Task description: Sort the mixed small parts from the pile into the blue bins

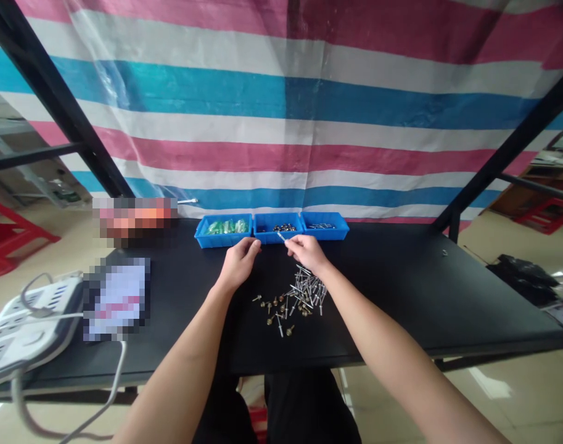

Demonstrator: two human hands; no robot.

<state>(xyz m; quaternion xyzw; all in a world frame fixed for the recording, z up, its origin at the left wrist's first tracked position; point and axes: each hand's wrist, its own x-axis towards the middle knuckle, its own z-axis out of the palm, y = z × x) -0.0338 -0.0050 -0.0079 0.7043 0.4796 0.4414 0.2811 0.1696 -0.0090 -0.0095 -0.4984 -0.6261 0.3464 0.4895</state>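
Note:
My right hand (308, 251) pinches a slim silver blind rivet (282, 237) in front of the middle blue bin (267, 235). Small brass-coloured screws (285, 227) lie inside that bin. To its left, my left hand (240, 264) is closed, thumb against the fingers; whatever it may hold is hidden. Below the hands, a loose heap of blind rivets (308, 285) lies on the black table, with several brass screws (289, 331) scattered at its near left side. The right blue bin (339, 233) contains more rivets; the left blue bin (207, 240) contains green-and-clear small pieces.
A white power strip (45, 330) with cables sits at the table's left edge, beside a blurred-out device (119, 299). A blurred orange item (135, 219) is behind it. Black frame posts (503, 154) and a striped sheet (309, 142) bound the table (401, 296).

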